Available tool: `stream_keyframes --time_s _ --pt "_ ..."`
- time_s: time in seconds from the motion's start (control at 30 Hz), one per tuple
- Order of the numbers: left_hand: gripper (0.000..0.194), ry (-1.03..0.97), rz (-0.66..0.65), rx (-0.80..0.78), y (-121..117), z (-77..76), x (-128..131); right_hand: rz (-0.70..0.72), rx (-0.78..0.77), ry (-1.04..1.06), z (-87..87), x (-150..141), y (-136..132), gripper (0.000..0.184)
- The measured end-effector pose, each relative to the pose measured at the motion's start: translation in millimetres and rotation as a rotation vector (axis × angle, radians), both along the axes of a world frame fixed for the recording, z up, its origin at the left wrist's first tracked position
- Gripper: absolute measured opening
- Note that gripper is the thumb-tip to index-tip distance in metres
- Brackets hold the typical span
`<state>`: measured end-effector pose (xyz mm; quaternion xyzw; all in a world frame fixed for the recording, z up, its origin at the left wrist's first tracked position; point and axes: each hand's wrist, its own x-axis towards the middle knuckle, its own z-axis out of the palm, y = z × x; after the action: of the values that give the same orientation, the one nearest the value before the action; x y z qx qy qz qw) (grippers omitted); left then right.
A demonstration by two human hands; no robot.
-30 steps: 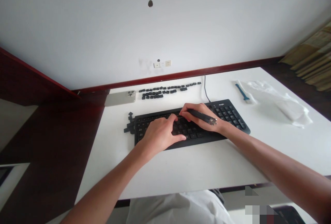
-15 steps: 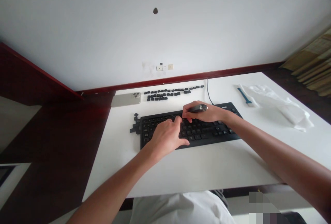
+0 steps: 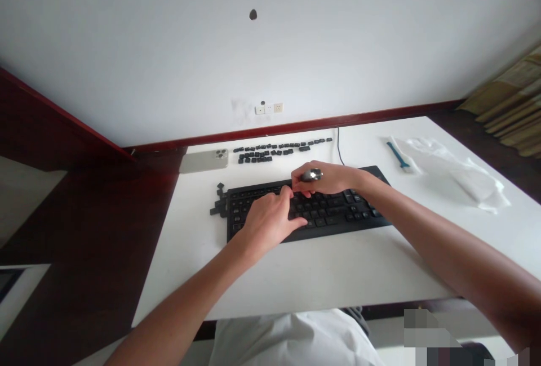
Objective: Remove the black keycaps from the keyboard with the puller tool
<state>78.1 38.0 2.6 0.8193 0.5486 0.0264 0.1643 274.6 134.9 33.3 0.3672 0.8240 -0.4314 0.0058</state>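
Observation:
A black keyboard (image 3: 333, 214) lies on the white desk (image 3: 321, 270). My left hand (image 3: 270, 221) rests on its middle keys, fingers curled and pressed down on the key rows. My right hand (image 3: 327, 178) hovers over the upper key rows, closed on a thin dark pen-shaped tool (image 3: 311, 174) whose metallic end points toward me. The tool's tip is hidden among my fingers. Several loose black keycaps (image 3: 276, 151) lie in rows behind the keyboard, and a few more keycaps (image 3: 218, 204) sit at its left end.
A phone (image 3: 204, 160) lies face down at the desk's back left. A blue brush (image 3: 397, 155) and a clear plastic bag (image 3: 459, 177) lie at the right. The keyboard's cable (image 3: 338, 149) runs back to the wall. Dark floor lies left of the desk.
My right hand has swung the tool from lying flat across my knuckles to pointing end-on at me, and shifted slightly left. The left hand stays on the keys.

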Motion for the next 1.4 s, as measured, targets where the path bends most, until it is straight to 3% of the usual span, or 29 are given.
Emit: stream_keyframes --time_s 0.2,0.5,0.83,0.97,1.13,1.23,1.4 --pt "0.064 0.109 -0.038 0.078 -9 8.8 5 -0.045 -0.177 0.047 -11.7 5 9 0.024" --pt "0.077 0.12 -0.024 -0.05 -5 7.7 7 -0.023 -0.118 0.062 -11.1 7 3 0.021" --pt "0.069 0.138 -0.027 -0.066 -11 7.5 12 0.045 -0.076 0.09 -7.1 6 -3 0.02" --pt "0.069 0.051 -0.024 -0.126 -3 12.6 2 0.044 0.03 0.096 1.0 7 -10 0.012" --pt "0.024 -0.088 -0.009 -0.12 16 28.5 -23 0.077 0.217 0.068 6.8 6 -27 0.023" --pt "0.023 -0.144 0.003 -0.065 22 31.1 -30 0.065 0.348 -0.019 5.9 -2 -41 0.026" --pt "0.02 -0.168 -0.089 -0.087 23 20.8 -26 0.088 0.521 -0.22 5.5 -16 -60 0.021"
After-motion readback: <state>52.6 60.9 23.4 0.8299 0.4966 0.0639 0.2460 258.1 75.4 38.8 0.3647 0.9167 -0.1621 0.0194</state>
